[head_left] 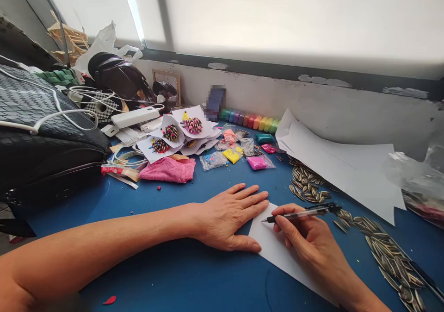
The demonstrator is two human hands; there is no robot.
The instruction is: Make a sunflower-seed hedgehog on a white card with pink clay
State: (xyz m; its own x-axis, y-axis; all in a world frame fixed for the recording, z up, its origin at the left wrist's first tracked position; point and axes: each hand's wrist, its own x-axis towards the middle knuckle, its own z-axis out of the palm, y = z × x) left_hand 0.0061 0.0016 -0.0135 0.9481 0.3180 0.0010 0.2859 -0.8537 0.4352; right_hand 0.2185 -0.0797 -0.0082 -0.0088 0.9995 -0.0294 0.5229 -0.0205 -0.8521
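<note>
A pen (298, 214) with a clear barrel and black tip is gripped in my right hand (308, 238). Its point is at or just above a small white sheet of paper (277, 252), near the sheet's left side; I cannot tell if it touches. My left hand (229, 217) lies flat with fingers stretched, its fingertips and thumb at the sheet's left edge. Part of the paper is hidden under my right hand and forearm. Sunflower seeds (308, 182) lie loose beyond the right hand, with more seeds (391, 256) to its right.
Large white sheets (333, 159) lie at the right by the wall. Bags of coloured clay (233, 153) and a row of coloured packs (253, 120) are farther back. Decorated paper pieces (159, 146), a pink towel (168, 169) and a black woven bag (45, 131) stand left.
</note>
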